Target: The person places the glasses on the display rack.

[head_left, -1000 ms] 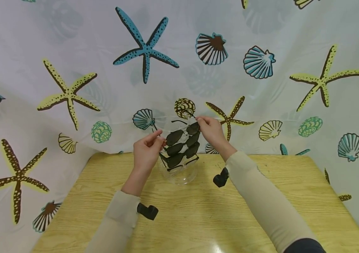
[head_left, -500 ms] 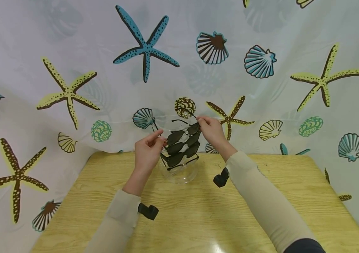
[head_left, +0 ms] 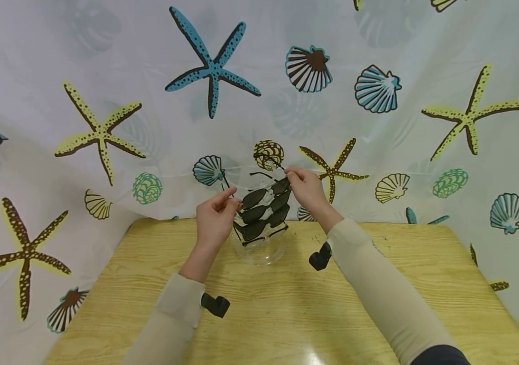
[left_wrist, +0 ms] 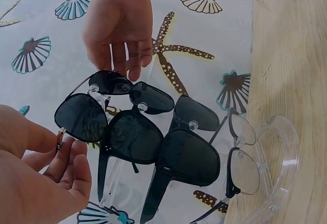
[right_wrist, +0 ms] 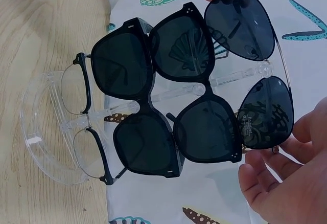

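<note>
A clear plastic glasses stand holds several pairs of eyewear in a column. At its top are thin metal-framed sunglasses, pinched by my left hand at the left hinge and by my right hand at the right hinge. In the right wrist view their bridge lies at the stand's uppermost peg, and a small label shows on one lens. Below sit thick black-framed sunglasses, then another black-framed pair. Lowest are clear-lens eyeglasses with black brows. Parts of the temples are hidden.
The stand's round base is on a wooden table. Close behind hangs a white cloth printed with starfish and shells, which also covers both sides. A black wrist camera sits on the left sleeve, another wrist camera on the right.
Both hands keep their grip on the top sunglasses and have hardly moved. The head view has shifted very slightly.
</note>
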The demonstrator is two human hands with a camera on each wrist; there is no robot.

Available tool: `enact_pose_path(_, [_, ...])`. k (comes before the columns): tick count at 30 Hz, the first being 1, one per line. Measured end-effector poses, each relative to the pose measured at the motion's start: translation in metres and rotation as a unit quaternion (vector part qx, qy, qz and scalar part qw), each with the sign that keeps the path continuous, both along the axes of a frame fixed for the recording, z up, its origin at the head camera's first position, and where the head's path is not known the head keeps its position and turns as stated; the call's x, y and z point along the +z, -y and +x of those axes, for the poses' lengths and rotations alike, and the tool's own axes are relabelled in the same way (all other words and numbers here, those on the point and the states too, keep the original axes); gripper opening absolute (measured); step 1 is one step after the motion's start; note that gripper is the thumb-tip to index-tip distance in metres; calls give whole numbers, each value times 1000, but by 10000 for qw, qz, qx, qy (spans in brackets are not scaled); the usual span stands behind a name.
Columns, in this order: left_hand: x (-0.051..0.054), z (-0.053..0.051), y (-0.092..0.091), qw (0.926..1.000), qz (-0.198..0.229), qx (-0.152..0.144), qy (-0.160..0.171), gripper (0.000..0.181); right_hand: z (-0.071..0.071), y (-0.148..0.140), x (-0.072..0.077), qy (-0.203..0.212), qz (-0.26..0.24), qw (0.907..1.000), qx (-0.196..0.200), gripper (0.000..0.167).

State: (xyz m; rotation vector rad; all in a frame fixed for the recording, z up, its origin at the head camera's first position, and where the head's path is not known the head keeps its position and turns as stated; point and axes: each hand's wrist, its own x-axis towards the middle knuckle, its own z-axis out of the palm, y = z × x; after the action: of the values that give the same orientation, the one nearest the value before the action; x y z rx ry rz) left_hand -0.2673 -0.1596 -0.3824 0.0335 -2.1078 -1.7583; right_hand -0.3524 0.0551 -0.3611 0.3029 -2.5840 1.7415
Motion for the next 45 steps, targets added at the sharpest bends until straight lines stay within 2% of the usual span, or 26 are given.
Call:
enact_pose_path(24, [0,1,1,9996,-282,18,-51,32,1,-1,0,18,78,10000,17,45])
enact_pose_path(36, [-1,2,1,9992,-347,20,-180,36,2,-5,0,-20,128,9999,-15,54])
enact_pose_path(45, [-2,11,10,9960,-797,5,-401,39,7,-19,-5,-383,68,9991,-185,58])
